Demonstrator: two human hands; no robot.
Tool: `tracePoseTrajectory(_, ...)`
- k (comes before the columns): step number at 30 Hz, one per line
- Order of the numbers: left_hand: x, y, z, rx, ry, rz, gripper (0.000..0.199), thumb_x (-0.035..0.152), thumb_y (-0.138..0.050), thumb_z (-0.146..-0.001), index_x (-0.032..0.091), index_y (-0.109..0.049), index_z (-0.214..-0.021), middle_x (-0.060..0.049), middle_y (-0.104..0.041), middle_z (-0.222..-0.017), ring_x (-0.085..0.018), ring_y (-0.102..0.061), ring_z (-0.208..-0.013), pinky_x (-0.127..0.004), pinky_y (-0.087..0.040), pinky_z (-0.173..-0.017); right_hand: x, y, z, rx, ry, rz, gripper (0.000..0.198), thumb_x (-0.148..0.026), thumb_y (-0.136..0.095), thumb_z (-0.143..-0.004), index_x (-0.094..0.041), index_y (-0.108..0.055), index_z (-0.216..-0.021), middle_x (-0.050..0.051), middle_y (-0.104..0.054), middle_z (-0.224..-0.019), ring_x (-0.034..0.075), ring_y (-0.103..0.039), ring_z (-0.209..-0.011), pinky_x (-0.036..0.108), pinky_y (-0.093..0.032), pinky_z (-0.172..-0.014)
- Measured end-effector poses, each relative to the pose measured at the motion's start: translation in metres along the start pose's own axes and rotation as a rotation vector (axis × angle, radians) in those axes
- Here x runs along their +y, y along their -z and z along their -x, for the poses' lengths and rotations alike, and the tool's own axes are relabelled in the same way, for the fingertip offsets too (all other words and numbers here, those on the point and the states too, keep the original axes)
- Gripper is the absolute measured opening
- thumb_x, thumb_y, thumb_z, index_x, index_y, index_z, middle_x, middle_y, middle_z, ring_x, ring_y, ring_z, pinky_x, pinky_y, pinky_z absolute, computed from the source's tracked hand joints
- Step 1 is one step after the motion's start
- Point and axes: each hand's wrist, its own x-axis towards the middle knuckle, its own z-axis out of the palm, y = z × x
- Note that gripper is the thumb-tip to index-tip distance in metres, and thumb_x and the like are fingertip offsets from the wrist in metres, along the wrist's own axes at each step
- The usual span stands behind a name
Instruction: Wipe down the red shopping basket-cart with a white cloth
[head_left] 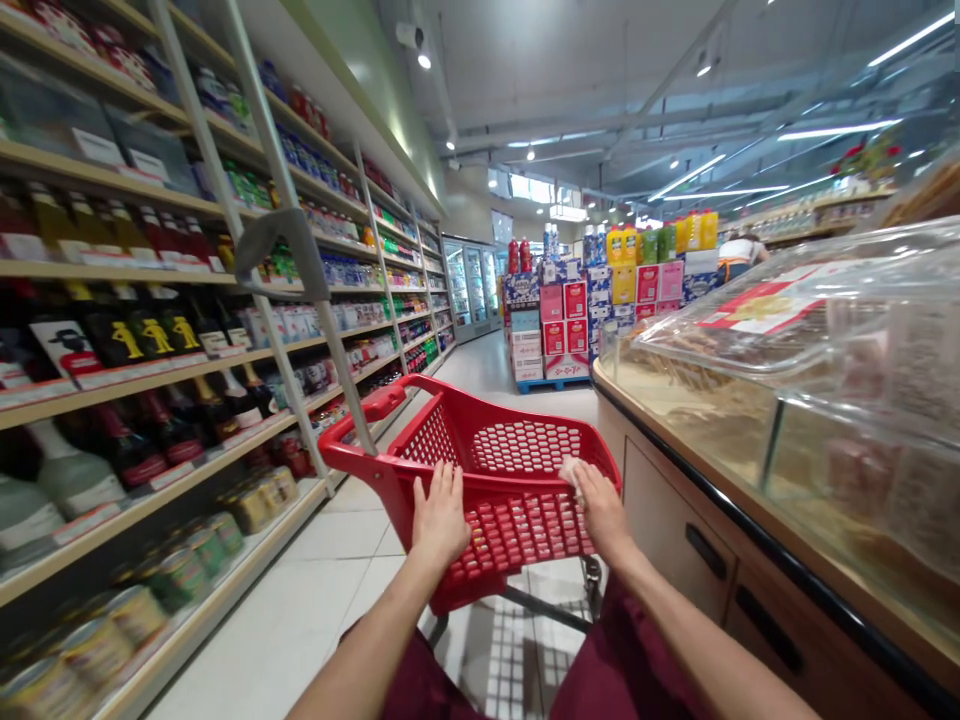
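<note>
A red plastic shopping cart (420,590) stands in front of me, turned sideways, with perforated walls. My left hand (441,518) lies on its near wall, fingers stretched out toward the upper edge. At the right end of the same edge, my right hand (604,508) presses a crumpled white tissue (571,468) to the rim, its fingers bent over it. Through the cart's holes I see only the floor and light patches. Tall metal poles with a grey plastic loop (279,250) rise from the cart's left end.
Shelves (180,490) of bottles and cans line the left side. Close on the right is a wooden counter (667,510) with glass sides and clear plastic covers. Stacked drink boxes (564,320) sit on a blue pallet (553,385) ahead. Another person (741,255) bends at the far right.
</note>
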Motion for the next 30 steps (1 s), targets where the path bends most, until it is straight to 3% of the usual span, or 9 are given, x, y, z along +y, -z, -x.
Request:
tracePoseTrajectory(3, 0.003, 0.002, -0.002, -0.010, 0.013, 0.014, 0.073, 0.033, -0.042, -0.069, 0.007, -0.021, -0.133, -0.013, -0.018, -0.142, -0.026, -0.006, -0.132, -0.050, -0.009, -0.104, 0.015, 0.003, 0.001, 0.047, -0.090, 0.034, 0.053, -0.001, -0.029, -0.074, -0.015, -0.044, -0.123, 0.012, -0.050, -0.123, 0.021, -0.040, -0.118, 0.042, -0.035, -0.094)
tracePoseTrajectory(10, 0.008, 0.004, -0.001, -0.015, 0.000, 0.032, 0.073, 0.034, -0.042, -0.069, 0.007, -0.022, -0.133, -0.014, -0.021, -0.141, -0.027, -0.009, -0.131, -0.051, -0.010, -0.103, -0.064, -0.020, -0.016, -0.046, 0.087, -0.096, 0.053, -0.001, -0.028, -0.076, -0.015, -0.043, -0.125, 0.010, -0.045, -0.128, 0.019, -0.036, -0.121, 0.038, -0.033, -0.096)
tracePoseTrajectory(12, 0.007, 0.004, 0.000, -0.007, -0.017, 0.037, 0.071, 0.034, -0.042, -0.069, 0.007, -0.023, -0.132, -0.014, -0.021, -0.141, -0.027, -0.009, -0.131, -0.051, -0.010, -0.104, -0.058, -0.019, -0.015, -0.056, 0.101, -0.102, 0.051, -0.002, -0.028, -0.077, -0.016, -0.044, -0.124, 0.011, -0.046, -0.127, 0.019, -0.038, -0.120, 0.040, -0.033, -0.096)
tracePoseTrajectory(15, -0.005, 0.007, 0.001, 0.034, -0.081, 0.045, 0.069, 0.033, -0.043, -0.069, 0.009, -0.025, -0.132, -0.012, -0.023, -0.141, -0.026, -0.010, -0.131, -0.049, -0.008, -0.105, -0.023, -0.011, -0.012, -0.032, 0.025, -0.055, 0.052, -0.002, -0.028, -0.076, -0.016, -0.046, -0.122, 0.011, -0.049, -0.125, 0.020, -0.040, -0.118, 0.042, -0.034, -0.094)
tracePoseTrajectory(18, -0.024, 0.013, -0.001, 0.109, -0.037, 0.016, 0.069, 0.028, -0.044, -0.068, 0.009, -0.027, -0.131, -0.012, -0.023, -0.141, -0.026, -0.010, -0.131, -0.048, -0.005, -0.105, -0.011, -0.007, -0.014, -0.007, -0.060, -0.040, 0.055, 0.000, -0.029, -0.072, -0.014, -0.044, -0.123, 0.012, -0.047, -0.126, 0.021, -0.038, -0.119, 0.042, -0.035, -0.094)
tracePoseTrajectory(20, -0.034, 0.017, -0.003, 0.126, -0.010, -0.013, 0.067, 0.023, -0.043, -0.067, 0.009, -0.029, -0.130, -0.013, -0.027, -0.140, -0.026, -0.013, -0.131, -0.049, -0.004, -0.105, -0.034, -0.012, -0.020, -0.021, -0.047, -0.091, 0.058, 0.001, -0.029, -0.070, -0.013, -0.044, -0.124, 0.011, -0.047, -0.127, 0.020, -0.038, -0.120, 0.041, -0.034, -0.095)
tracePoseTrajectory(25, -0.036, 0.020, -0.002, 0.133, -0.048, 0.003, 0.064, 0.025, -0.044, -0.067, 0.009, -0.032, -0.128, -0.012, -0.033, -0.137, -0.025, -0.017, -0.130, -0.047, -0.007, -0.105, -0.132, -0.028, -0.042, -0.098, 0.063, -0.288, 0.056, 0.002, -0.031, -0.071, -0.012, -0.045, -0.124, 0.011, -0.044, -0.129, 0.019, -0.037, -0.121, 0.037, -0.032, -0.099)
tracePoseTrajectory(27, -0.040, 0.020, 0.001, 0.153, -0.085, 0.026, 0.062, 0.025, -0.043, -0.068, 0.011, -0.034, -0.128, -0.010, -0.034, -0.136, -0.024, -0.018, -0.130, -0.046, -0.008, -0.106, -0.145, -0.029, -0.048, -0.116, 0.104, -0.319, 0.053, 0.001, -0.033, -0.072, -0.012, -0.046, -0.123, 0.012, -0.045, -0.128, 0.019, -0.038, -0.120, 0.037, -0.032, -0.099)
tracePoseTrajectory(30, -0.055, 0.022, 0.006, 0.259, -0.049, 0.057, 0.057, 0.022, -0.040, -0.071, 0.013, -0.034, -0.128, -0.008, -0.033, -0.137, -0.022, -0.020, -0.129, -0.042, -0.009, -0.107, -0.133, -0.023, -0.055, -0.127, 0.077, -0.326, 0.052, 0.000, -0.033, -0.074, -0.015, -0.047, -0.121, 0.010, -0.049, -0.124, 0.019, -0.042, -0.116, 0.039, -0.035, -0.096)
